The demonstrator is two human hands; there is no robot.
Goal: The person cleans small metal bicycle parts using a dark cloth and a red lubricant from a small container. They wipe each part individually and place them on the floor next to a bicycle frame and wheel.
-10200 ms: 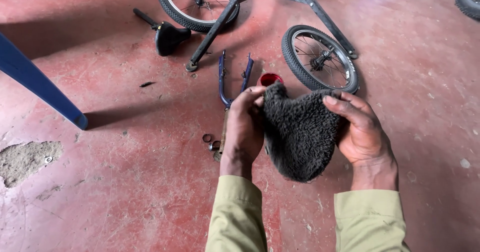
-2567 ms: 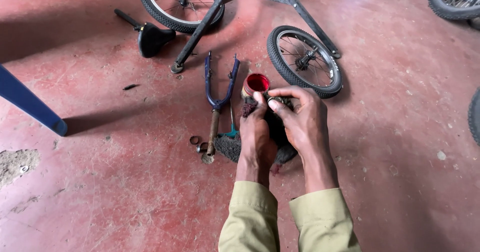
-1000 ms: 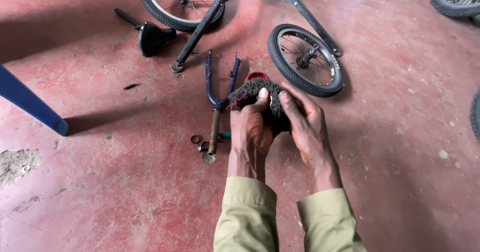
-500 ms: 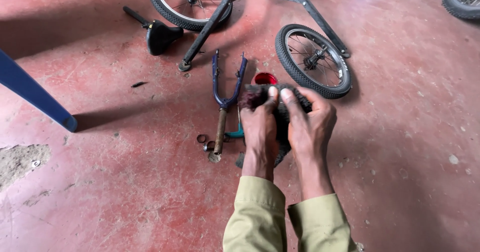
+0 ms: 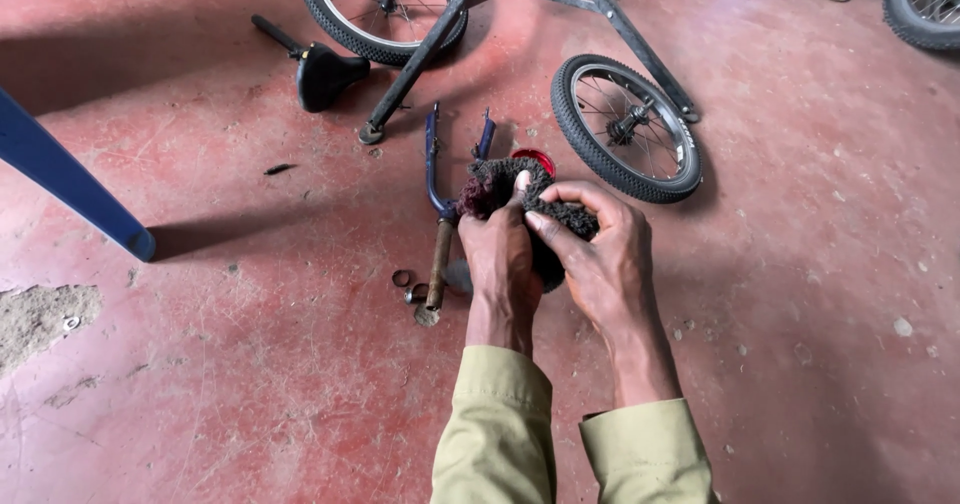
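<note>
Both of my hands hold a dark, fuzzy rag [image 5: 500, 179] bunched up above the red floor. My left hand [image 5: 500, 254] grips its left side with the thumb pressed on top. My right hand [image 5: 600, 259] wraps the right side, fingers curled over the cloth. Whatever sits inside the rag is hidden. Just beyond the rag a small red round lid or cup [image 5: 535, 157] peeks out. A blue bicycle fork [image 5: 437, 179] with a rusty steerer tube lies on the floor directly left of my hands.
A small bicycle wheel [image 5: 625, 129] lies flat beyond my right hand. A bicycle frame [image 5: 430, 44] and second wheel [image 5: 380, 4] lie farther back, a black saddle [image 5: 320, 72] to their left. Small metal rings [image 5: 405, 284] lie by the fork. A blue leg [image 5: 70, 179] stands at left.
The rag, spread wide between my hands ten seconds ago, is now bunched tight. Over the last second my hands shifted slightly and kept working the cloth together.
</note>
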